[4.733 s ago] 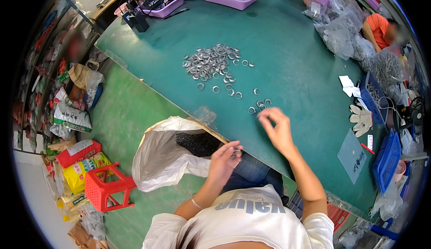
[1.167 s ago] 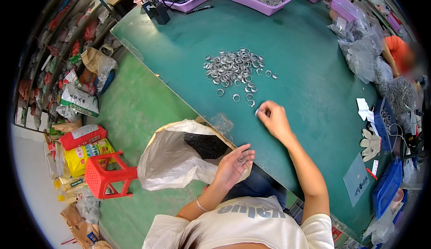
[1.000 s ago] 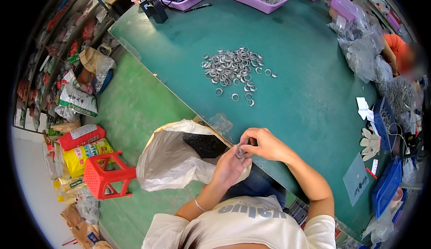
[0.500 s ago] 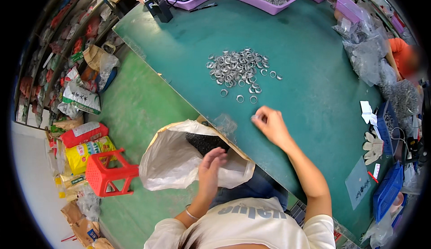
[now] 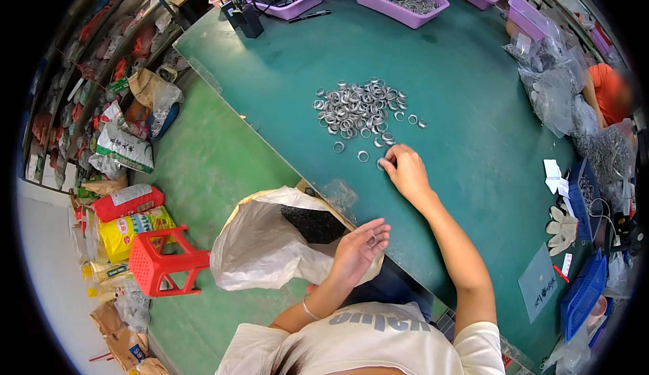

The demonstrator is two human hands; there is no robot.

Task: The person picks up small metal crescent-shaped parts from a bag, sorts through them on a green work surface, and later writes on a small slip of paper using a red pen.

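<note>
The right hand is over the desk, its thumb and fingers narrow at a metal ring near the near-left edge; I cannot tell whether they grip it or only touch it. The left hand is nearer the body, beside the desk edge, palm turned up, fingers extended and loosely apart. A small ring shows against them; whether it is worn or lies loose I cannot tell.

Just beyond the right hand is a heap of grey metal rings, with several strays along its near and right sides. Left of the left hand, a white sack gapes by the desk edge, with dark contents inside. Crumpled clear plastic is just beside its mouth. A purple tray of metal pieces stands at the far side.
</note>
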